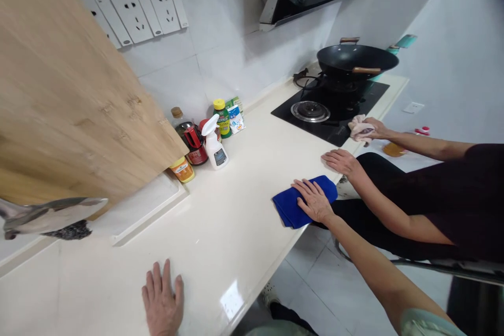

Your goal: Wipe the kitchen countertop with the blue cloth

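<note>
My left hand (pixel 162 299) lies palm down on the pale countertop (pixel 236 189), fingers spread, with nothing in it. Under my right hand (pixel 314 200) is a folded blue cloth (pixel 289 210), near the counter's front edge. The fingers of that hand stretch flat over the cloth, pressing it from above rather than gripping it. Beyond it, a co-worker's hand (pixel 340 161) rests on the counter edge. The co-worker's other hand (pixel 378 128) holds a pale pink cloth (pixel 360 128) at the corner of the black cooktop (pixel 287 110).
A white spray bottle (pixel 215 149) stands by the wall among a green bottle with a yellow cap (pixel 222 118), a yellow tub (pixel 183 169) and other containers. A black wok (pixel 354 58) sits on the cooktop. A wooden board (pixel 79 73) and a metal faucet (pixel 59 210) are at left.
</note>
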Action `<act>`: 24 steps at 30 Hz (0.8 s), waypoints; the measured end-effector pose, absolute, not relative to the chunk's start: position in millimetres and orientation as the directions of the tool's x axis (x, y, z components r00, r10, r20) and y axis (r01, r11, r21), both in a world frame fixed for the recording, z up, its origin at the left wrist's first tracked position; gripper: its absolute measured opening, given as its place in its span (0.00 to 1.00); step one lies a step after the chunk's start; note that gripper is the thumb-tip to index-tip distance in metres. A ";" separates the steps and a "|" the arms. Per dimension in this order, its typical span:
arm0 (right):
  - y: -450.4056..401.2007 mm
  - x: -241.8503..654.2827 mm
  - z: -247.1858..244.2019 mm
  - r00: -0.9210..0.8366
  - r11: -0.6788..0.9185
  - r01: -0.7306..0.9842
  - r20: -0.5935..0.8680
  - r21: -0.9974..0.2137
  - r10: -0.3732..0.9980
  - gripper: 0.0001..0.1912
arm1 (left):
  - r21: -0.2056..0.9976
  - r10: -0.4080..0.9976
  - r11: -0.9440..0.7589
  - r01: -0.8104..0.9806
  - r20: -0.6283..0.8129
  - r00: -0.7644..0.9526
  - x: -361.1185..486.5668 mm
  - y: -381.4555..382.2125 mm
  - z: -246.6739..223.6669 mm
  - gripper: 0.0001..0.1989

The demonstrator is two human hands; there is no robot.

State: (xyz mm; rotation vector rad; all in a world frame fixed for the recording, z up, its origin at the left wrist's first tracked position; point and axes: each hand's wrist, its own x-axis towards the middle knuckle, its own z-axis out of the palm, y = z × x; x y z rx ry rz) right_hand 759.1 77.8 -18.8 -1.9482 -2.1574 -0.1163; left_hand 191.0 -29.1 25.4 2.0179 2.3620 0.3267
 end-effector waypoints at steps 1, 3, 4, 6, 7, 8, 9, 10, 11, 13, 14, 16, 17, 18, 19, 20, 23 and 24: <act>80.5 759.9 -20.8 -0.074 0.095 0.991 0.217 -0.091 0.973 0.29 | 0.174 0.978 0.143 0.974 0.125 -0.166 190.4 -29.6 24.8 0.30; 87.6 758.3 -24.8 -0.036 0.054 0.995 0.205 -0.082 0.978 0.29 | 0.178 0.977 0.138 0.974 0.136 -0.163 189.1 -30.5 23.2 0.30; 92.8 755.9 -26.6 -0.011 0.027 0.996 0.203 -0.080 0.979 0.30 | 0.180 0.977 0.134 0.975 0.141 -0.160 188.5 -30.9 22.2 0.30; 108.1 747.8 -29.5 0.063 -0.046 0.995 0.209 -0.084 0.976 0.30 | 0.182 0.975 0.126 0.975 0.157 -0.156 187.4 -31.6 20.0 0.30; 118.5 742.0 -30.2 0.106 -0.089 0.992 0.213 -0.091 0.971 0.30 | 0.181 0.975 0.121 0.976 0.161 -0.151 186.9 -32.0 19.0 0.30; 130.5 735.0 -30.4 0.148 -0.129 0.987 0.215 -0.100 0.965 0.30 | 0.179 0.976 0.116 0.977 0.164 -0.146 186.4 -32.3 18.1 0.30; 143.9 726.6 -29.9 0.183 -0.162 0.981 0.213 -0.110 0.960 0.30 | 0.175 0.976 0.112 0.978 0.165 -0.141 185.9 -32.7 17.5 0.29; 158.0 716.8 -28.8 0.203 -0.182 0.976 0.205 -0.118 0.958 0.30 | 0.169 0.977 0.109 0.979 0.164 -0.137 185.4 -33.1 17.1 0.29; 172.4 705.6 -27.2 0.207 -0.186 0.975 0.193 -0.123 0.959 0.31 | 0.163 0.978 0.106 0.981 0.162 -0.133 185.0 -33.6 16.9 0.29; 199.3 679.0 -23.3 0.187 -0.166 0.978 0.171 -0.130 0.967 0.31 | 0.152 0.978 0.102 0.983 0.164 -0.127 184.4 -34.4 17.2 0.29; 210.9 663.7 -21.3 0.169 -0.148 0.980 0.166 -0.134 0.971 0.31 | 0.148 0.978 0.099 0.984 0.167 -0.124 184.4 -34.9 17.6 0.29; 228.3 629.5 -18.1 0.125 -0.100 0.984 0.173 -0.146 0.977 0.31 | 0.138 0.978 0.091 0.986 0.172 -0.114 184.7 -35.7 18.8 0.29; 233.6 611.0 -17.0 0.105 -0.076 0.985 0.185 -0.157 0.977 0.31 | 0.133 0.979 0.087 0.987 0.174 -0.110 185.1 -36.0 19.4 0.29; 236.6 591.9 -16.3 0.086 -0.052 0.984 0.200 -0.171 0.976 0.31 | 0.129 0.979 0.085 0.988 0.174 -0.107 185.5 -36.3 20.1 0.29; 237.3 572.4 -15.8 0.071 -0.029 0.982 0.216 -0.189 0.974 0.32 | 0.126 0.979 0.084 0.988 0.172 -0.106 185.8 -36.6 20.7 0.29; 235.6 552.7 -15.3 0.056 -0.007 0.978 0.231 -0.210 0.971 0.32 | 0.124 0.980 0.085 0.989 0.168 -0.106 186.2 -36.8 21.2 0.29; 218.9 494.9 -12.5 -0.011 0.089 0.956 0.268 -0.280 0.963 0.33 | 0.120 0.982 0.096 0.988 0.150 -0.114 187.0 -37.9 22.2 0.29; 210.3 476.3 -10.7 -0.050 0.133 0.945 0.274 -0.297 0.961 0.34 | 0.118 0.982 0.100 0.988 0.145 -0.117 187.3 -38.4 22.3 0.29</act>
